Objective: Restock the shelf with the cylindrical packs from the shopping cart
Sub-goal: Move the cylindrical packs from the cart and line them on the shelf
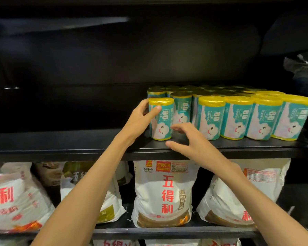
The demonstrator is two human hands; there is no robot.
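Note:
Several teal cylindrical packs with yellow ends and a cloud face stand upright in rows on the black shelf (60, 146), filling its right half. My left hand (140, 119) grips the leftmost front pack (163, 121) from its left side, thumb across its front, and the pack stands on the shelf. My right hand (187, 139) hovers just right of and below that pack, fingers spread and relaxed, holding nothing. The neighbouring front pack (211, 118) stands to the right, with a gap between. The shopping cart is out of view.
The left half of the black shelf is dark and bare. On the shelf below lie large white flour sacks (164, 194) with red characters. A crumpled dark plastic bag (304, 68) sits at the upper right.

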